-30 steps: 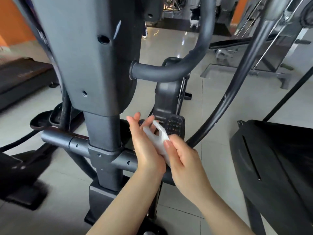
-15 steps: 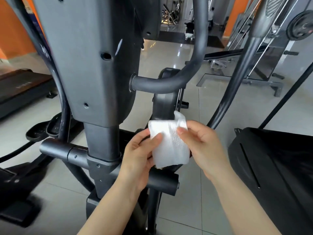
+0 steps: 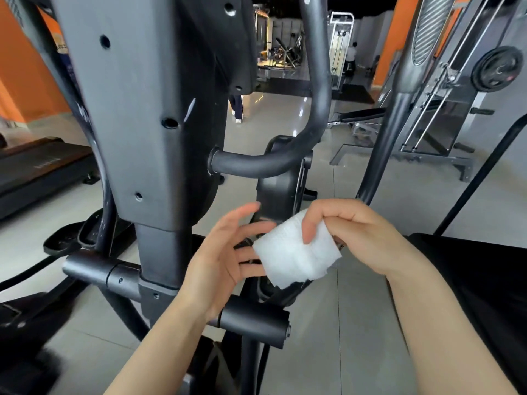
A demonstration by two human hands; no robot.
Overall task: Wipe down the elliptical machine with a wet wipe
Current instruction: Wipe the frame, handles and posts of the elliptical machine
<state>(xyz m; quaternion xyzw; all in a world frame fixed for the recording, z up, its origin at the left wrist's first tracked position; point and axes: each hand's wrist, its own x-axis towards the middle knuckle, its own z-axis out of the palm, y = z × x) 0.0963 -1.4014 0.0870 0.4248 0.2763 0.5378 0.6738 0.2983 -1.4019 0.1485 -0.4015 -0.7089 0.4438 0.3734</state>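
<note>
A white wet wipe (image 3: pixel 293 255), folded into a rough square, hangs in front of the elliptical machine. My right hand (image 3: pixel 356 235) pinches its upper right corner between thumb and fingers. My left hand (image 3: pixel 225 255) is beside it with fingers spread and straight, the fingertips at the wipe's left edge. The grey central column (image 3: pixel 142 124) of the elliptical rises at the left, with a curved black handlebar (image 3: pixel 273 161) coming out of it and a black crossbar (image 3: pixel 251 317) below my hands.
A long moving arm (image 3: pixel 390 132) of the elliptical slants up at the right. A black machine housing (image 3: pixel 479 280) fills the lower right. A treadmill (image 3: pixel 37 169) stands at the left, a weight bench and rack (image 3: pixel 445 118) at the back right. Tiled floor lies between.
The wipe has been unfolded from a crumpled wad into a flat square. My left hand has let go of it and opened; my right hand keeps hold. The view has tilted upward.
</note>
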